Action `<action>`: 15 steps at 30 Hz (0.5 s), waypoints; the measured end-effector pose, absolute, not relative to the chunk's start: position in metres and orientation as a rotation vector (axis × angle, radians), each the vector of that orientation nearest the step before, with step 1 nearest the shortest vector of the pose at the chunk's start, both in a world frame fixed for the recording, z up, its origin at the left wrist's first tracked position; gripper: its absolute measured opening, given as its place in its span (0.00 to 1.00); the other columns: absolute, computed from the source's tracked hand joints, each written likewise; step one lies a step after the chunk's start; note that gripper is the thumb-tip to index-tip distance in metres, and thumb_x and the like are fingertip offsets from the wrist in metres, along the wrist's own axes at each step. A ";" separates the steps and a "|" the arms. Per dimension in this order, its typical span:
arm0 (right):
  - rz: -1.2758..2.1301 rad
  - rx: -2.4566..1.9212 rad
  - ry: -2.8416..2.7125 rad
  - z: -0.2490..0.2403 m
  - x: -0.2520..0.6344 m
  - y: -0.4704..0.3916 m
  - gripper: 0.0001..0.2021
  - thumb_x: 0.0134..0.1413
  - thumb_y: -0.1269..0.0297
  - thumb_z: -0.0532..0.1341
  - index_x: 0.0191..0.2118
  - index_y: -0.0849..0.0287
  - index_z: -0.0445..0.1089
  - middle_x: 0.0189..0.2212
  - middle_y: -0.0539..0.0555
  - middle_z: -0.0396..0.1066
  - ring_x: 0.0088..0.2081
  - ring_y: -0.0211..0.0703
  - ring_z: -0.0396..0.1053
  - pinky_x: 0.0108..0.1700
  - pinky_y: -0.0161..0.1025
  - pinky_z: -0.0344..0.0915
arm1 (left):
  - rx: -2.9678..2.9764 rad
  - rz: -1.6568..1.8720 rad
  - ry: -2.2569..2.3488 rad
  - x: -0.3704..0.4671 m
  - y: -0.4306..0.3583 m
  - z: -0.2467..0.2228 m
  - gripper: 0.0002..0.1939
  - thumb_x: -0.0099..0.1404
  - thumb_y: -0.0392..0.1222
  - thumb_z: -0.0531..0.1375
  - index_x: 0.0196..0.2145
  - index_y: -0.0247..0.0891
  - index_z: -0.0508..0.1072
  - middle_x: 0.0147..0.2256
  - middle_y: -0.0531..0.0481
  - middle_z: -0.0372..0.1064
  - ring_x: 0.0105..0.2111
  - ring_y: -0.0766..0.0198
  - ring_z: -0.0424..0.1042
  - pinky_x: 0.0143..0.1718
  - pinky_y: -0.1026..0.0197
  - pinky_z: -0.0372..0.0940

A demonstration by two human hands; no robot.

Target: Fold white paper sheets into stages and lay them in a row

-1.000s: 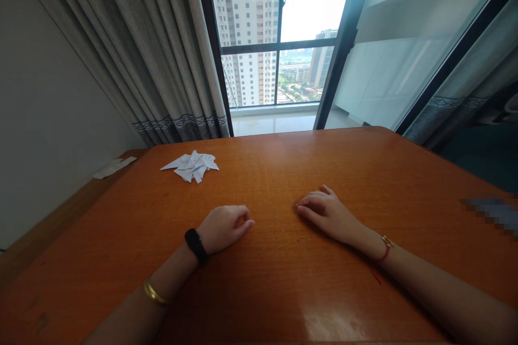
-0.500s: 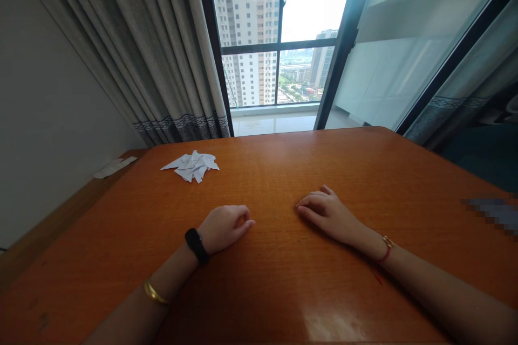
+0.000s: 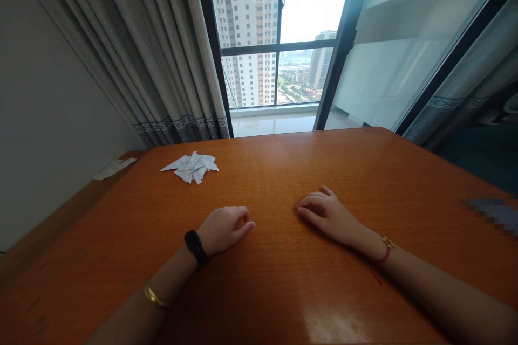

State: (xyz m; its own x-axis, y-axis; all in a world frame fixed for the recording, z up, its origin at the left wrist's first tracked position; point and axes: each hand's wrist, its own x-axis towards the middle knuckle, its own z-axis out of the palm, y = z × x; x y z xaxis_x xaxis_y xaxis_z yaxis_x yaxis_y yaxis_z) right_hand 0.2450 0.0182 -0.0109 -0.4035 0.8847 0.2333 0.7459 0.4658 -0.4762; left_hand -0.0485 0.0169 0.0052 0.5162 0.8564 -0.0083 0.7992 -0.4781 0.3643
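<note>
My left hand [image 3: 225, 229] rests on the orange-brown wooden table [image 3: 267, 291], its fingers curled inward towards the thumb, and nothing shows in it. A black band [image 3: 196, 248] and a gold bangle are on that arm. To the right, my right hand [image 3: 329, 214] lies on the tabletop with loosely bent fingers, slightly apart, holding nothing; a red cord bracelet [image 3: 388, 249] is at its wrist. Beyond my left hand, near the table's far left part, sits a small heap of white torn paper pieces [image 3: 195, 167]. Neither hand touches it.
A pale flat item [image 3: 114, 168] lies on a wooden surface beyond the table's left edge. At the right edge is a blurred, pixelated greyish patch [image 3: 493, 213]. Grey curtains [image 3: 174, 64] and a glass door frame stand behind the table.
</note>
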 end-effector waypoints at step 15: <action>0.389 -1.340 -2.277 -0.011 0.244 0.018 0.10 0.60 0.57 0.55 0.37 0.52 0.72 0.38 0.51 0.75 0.41 0.45 0.71 0.59 0.62 0.41 | 2.416 0.264 1.403 -0.045 0.012 0.006 0.13 0.65 0.51 0.53 0.32 0.41 0.68 0.25 0.53 0.68 0.26 0.64 0.66 0.26 0.64 0.53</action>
State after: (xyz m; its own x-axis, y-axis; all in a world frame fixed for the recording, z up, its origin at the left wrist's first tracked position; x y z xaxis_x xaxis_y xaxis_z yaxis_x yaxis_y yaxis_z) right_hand 0.2444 0.0182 -0.0111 -0.4149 0.8751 0.2492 0.7429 0.4840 -0.4625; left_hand -0.0453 0.0121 0.0060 0.4967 0.8679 -0.0074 0.8060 -0.4581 0.3749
